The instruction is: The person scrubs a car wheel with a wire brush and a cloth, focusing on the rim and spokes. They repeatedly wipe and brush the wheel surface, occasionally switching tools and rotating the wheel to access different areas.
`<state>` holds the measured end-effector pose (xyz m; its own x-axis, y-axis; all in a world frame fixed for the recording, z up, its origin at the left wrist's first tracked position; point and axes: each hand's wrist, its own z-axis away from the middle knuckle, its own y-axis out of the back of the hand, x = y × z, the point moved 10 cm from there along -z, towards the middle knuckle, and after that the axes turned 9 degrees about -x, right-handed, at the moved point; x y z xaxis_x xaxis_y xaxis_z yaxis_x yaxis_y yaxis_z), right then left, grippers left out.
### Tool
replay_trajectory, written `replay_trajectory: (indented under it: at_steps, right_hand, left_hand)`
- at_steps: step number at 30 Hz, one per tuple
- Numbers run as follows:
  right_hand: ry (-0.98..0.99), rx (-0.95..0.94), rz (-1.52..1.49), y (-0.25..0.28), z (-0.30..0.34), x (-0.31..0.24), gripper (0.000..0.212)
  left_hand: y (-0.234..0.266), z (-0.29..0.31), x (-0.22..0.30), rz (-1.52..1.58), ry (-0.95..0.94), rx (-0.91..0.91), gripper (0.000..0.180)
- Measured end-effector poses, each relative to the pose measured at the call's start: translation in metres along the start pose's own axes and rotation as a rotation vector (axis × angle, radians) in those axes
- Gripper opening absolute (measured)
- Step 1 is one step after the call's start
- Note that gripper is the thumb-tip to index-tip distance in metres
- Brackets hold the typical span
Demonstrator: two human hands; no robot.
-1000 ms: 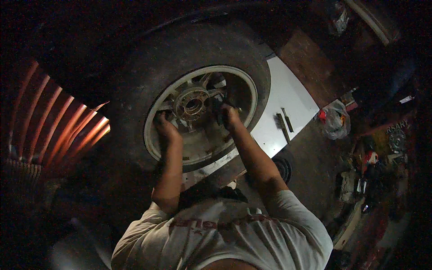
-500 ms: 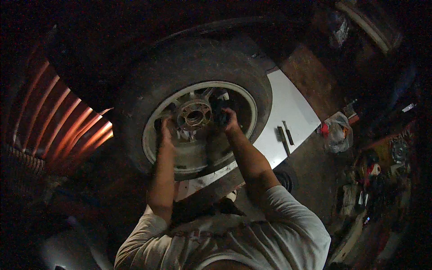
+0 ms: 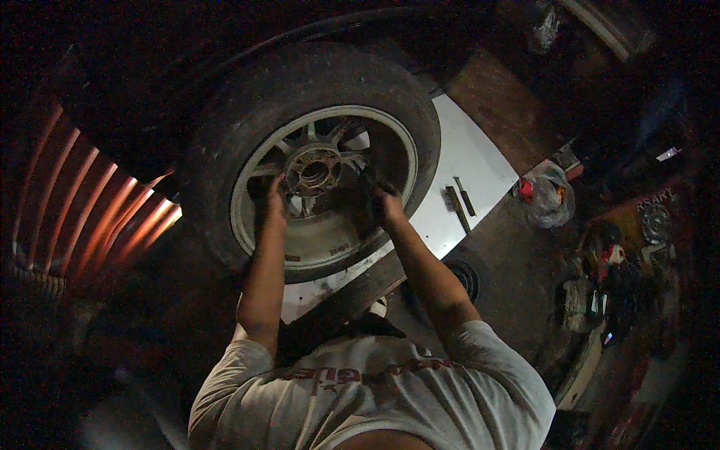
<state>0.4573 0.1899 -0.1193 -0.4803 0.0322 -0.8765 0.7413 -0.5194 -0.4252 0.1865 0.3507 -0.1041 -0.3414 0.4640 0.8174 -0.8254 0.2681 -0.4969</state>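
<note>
A large tyre (image 3: 217,135) on a pale spoked wheel rim (image 3: 319,262) lies in front of me, its rusty-edged hub centre (image 3: 313,173) showing between the spokes. My left hand (image 3: 274,199) reaches inside the rim beside the left spokes; shadow hides its fingers. On the opposite side of the hub, my right hand (image 3: 386,206) is within the rim's right part, next to something dark. Its fingers are also lost in shadow, so what either hand grips cannot be made out.
Beneath the tyre is a white panel (image 3: 476,161), bearing a narrow brush-like tool (image 3: 455,210) and a slim dark hand tool (image 3: 465,196). A clear plastic bag (image 3: 549,199) sits to the right, near cluttered tools (image 3: 600,281). Lit corrugated sheeting (image 3: 97,195) stands at left.
The whole view has shifted, placing wheel and panel further up and left. Relative to the wheel, my right hand has come slightly nearer to me; my left hand stays by the left spokes.
</note>
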Motion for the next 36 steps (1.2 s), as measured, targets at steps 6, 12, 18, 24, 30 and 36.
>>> replay_trajectory:
  at_steps: [6, 12, 18, 24, 30, 36]
  right_hand:
    - [-0.025, -0.054, 0.06, -0.006, 0.031, -0.012, 0.054]
    - [0.025, -0.041, -0.031, 0.009, 0.042, -0.015, 0.055]
    - [0.118, -0.078, -0.02, 0.024, 0.072, -0.05, 0.054]
    - [0.121, -0.035, 0.021, 0.08, 0.098, -0.077, 0.056]
    - [0.1, -0.027, 0.001, 0.153, 0.104, -0.087, 0.055]
    - [0.117, 0.015, -0.067, 0.226, 0.1, -0.086, 0.043]
  left_hand:
    - [0.075, -0.05, -0.034, -0.068, -0.034, 0.135, 0.058]
    - [0.045, -0.022, -0.013, -0.36, -0.232, 0.337, 0.056]
    - [-0.055, 0.071, -0.006, -0.453, -0.61, 0.114, 0.074]
    - [-0.161, 0.117, -0.046, -0.535, -0.572, -0.181, 0.063]
    - [-0.215, 0.099, -0.103, -0.428, -0.502, -0.32, 0.043]
    - [-0.261, 0.104, -0.136, -0.371, -0.472, -0.323, 0.03]
